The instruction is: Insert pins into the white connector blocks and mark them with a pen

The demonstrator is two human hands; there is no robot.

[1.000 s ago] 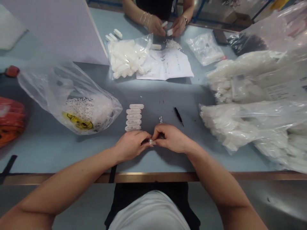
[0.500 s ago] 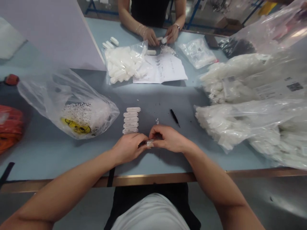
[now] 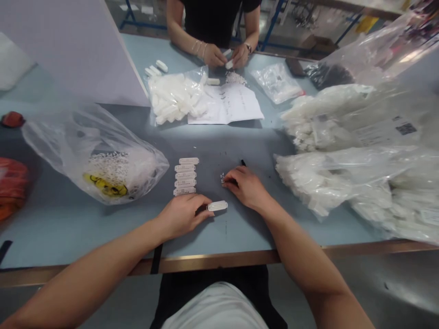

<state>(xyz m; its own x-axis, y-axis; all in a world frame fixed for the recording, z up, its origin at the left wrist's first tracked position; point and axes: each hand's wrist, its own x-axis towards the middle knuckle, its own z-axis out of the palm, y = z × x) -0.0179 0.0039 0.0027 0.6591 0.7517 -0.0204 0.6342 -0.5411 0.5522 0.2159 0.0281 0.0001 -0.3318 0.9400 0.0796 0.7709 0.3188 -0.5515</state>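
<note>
A white connector piece with rows of small holes (image 3: pixel 217 206) is pinched at its left end by my left hand (image 3: pixel 185 214), just above the table. My right hand (image 3: pixel 245 186) is to its upper right, fingertips together at a small group of tiny white parts (image 3: pixel 222 178) on the table. Whether a tiny part is between those fingertips is too small to tell. Several similar white pieces (image 3: pixel 185 176) lie in a column beyond my left hand. A black pen (image 3: pixel 243 162) shows only its tip past my right hand.
A clear bag of tiny white parts (image 3: pixel 113 164) lies at left, large bags of white pieces (image 3: pixel 318 183) at right. Across the table, a person's hands (image 3: pixel 228 57) hold white pieces near a bag (image 3: pixel 174 98) and a paper sheet (image 3: pixel 236 104). A pale panel (image 3: pixel 85 50) stands at upper left.
My right hand has left the white piece and moved up to the tiny parts, now covering most of the pen. The left hand still holds the piece, now more exposed.
</note>
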